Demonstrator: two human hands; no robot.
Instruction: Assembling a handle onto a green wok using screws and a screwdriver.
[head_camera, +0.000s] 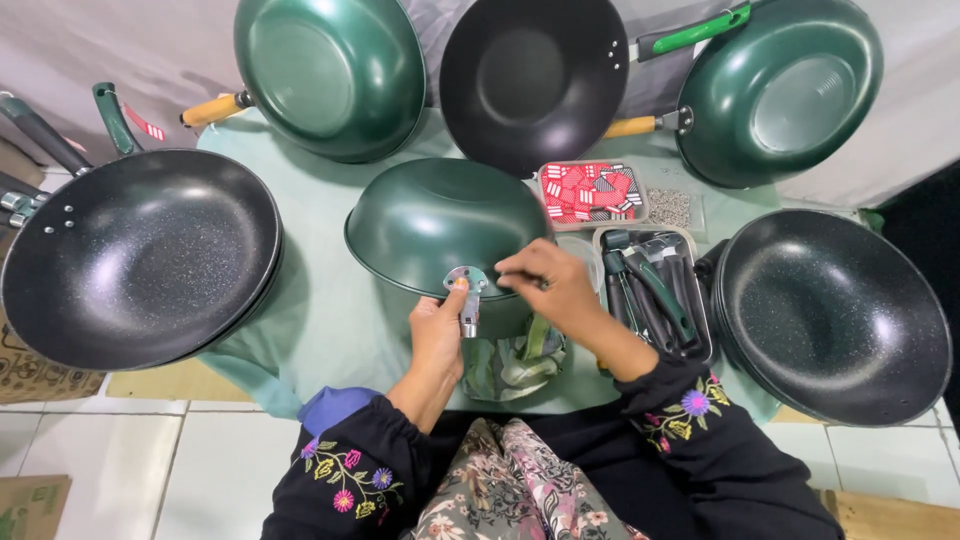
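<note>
Bracket (466, 281), a small silvery metal plate with holes, sits against the rim of the upturned green wok (440, 225) at the middle of the worktop (320, 310). Left hand (437, 335) pinches it from below, thumb pressing it to the rim; right hand (545, 285) has its fingertips pressed together at its edge, on what I cannot tell. Best to keep it flat and steady, holes lined up.

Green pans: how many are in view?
3. One green pan at back left, one at back right, one upside down in the middle by the hands. Others may be hidden.
</note>
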